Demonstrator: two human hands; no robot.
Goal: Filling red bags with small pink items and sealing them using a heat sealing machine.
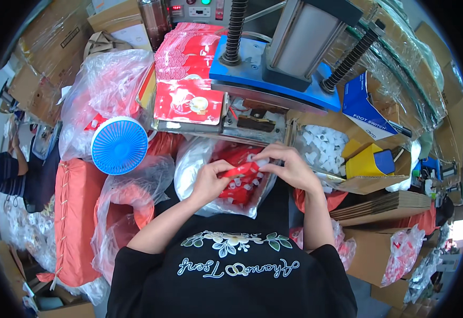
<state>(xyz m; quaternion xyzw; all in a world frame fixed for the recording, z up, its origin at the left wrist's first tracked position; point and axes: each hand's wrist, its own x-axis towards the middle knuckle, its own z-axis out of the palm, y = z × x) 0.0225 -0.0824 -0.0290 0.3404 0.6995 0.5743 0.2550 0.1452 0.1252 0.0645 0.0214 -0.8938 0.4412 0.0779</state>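
A blue-plated press (pixel 291 63) has an open cardboard box (pixel 375 185) of white plastic pieces (pixel 324 146) to its near right and a round blue fan (pixel 119 145) to its near left, while on its near side the left hand (pixel 210 183) pinches a glossy, crumpled red packet (pixel 239 170), the right hand (pixel 292 167) gripping its whitish end (pixel 263 163).

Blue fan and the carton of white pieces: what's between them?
Head view: some red material, then the open plastic bag of red pieces, with the left hand and right hand over it.
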